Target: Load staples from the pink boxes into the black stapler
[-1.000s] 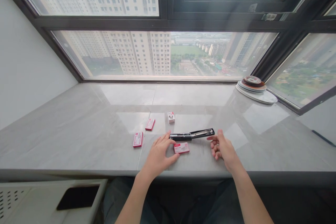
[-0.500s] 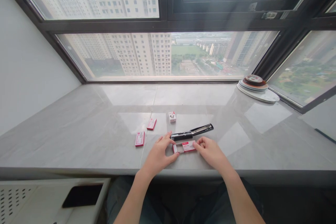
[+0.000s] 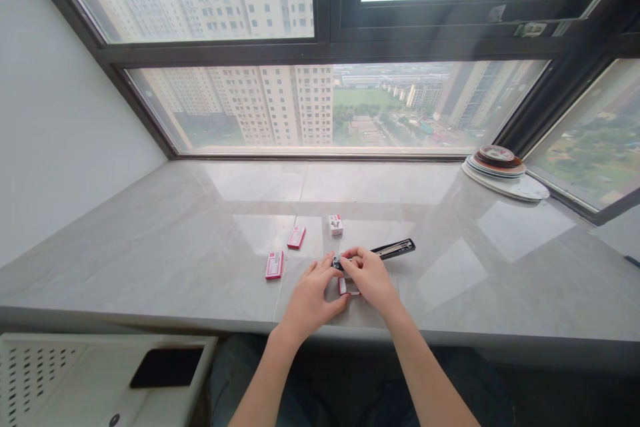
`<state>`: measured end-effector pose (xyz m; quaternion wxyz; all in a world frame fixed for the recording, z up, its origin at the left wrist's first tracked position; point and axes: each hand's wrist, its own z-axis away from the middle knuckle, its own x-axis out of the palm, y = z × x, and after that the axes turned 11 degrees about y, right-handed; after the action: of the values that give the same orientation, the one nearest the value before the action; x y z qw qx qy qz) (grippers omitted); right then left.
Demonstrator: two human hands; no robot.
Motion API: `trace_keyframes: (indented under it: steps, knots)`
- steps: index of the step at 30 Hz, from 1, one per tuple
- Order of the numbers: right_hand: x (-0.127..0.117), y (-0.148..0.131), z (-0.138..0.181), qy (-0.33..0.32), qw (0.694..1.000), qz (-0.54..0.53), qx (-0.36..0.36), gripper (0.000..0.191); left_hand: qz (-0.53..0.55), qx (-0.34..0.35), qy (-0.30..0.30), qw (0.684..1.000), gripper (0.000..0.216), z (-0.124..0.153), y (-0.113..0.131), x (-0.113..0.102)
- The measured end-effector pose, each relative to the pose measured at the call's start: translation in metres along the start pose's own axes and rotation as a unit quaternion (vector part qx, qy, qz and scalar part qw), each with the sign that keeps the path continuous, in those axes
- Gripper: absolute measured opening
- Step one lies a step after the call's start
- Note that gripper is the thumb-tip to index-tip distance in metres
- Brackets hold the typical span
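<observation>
My left hand (image 3: 315, 290) is curved around the left end of a small red-and-white staple box (image 3: 343, 285), with thumb and fingers on either side of it. Directly behind the box lies a black stapler (image 3: 396, 249), swung wide apart, its metal channel showing at the right. My right hand (image 3: 369, 279) reaches across the box, fingertips pinched together at the stapler's left end. Whatever sits between those fingertips is too small to make out. This hand covers the right part of the box and the stapler's middle.
Two more red-and-white boxes, one nearer (image 3: 274, 265) and one farther (image 3: 297, 237), lie to the left. A small white box (image 3: 335, 225) stands behind the stapler. Stacked plates (image 3: 500, 170) rest at the back right by the window. The counter's front edge runs close to my wrists.
My right hand has left the right end of the staple box and moved left and back, over to the stapler's left end. My left hand stays around the box. The view has shifted slightly.
</observation>
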<state>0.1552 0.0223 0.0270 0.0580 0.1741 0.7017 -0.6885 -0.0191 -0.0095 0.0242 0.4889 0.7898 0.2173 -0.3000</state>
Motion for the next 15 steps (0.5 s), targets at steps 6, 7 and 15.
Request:
trace_keyframes:
  steps: [6, 7, 15]
  knots:
    - [-0.015, -0.024, 0.005, -0.037, 0.988, 0.089, -0.123, 0.021, 0.004, 0.0, 0.01, 1.0, 0.045, 0.0, -0.005, 0.002]
    - [-0.021, -0.025, 0.008, -0.06, 0.982, 0.113, -0.139, 0.018, 0.005, -0.002, 0.012, 1.0, 0.045, 0.0, -0.006, 0.003]
    - [-0.059, -0.015, 0.028, -0.138, 0.956, 0.214, -0.144, 0.017, 0.019, 0.008, 0.019, 1.0, 0.028, 0.002, -0.005, -0.001]
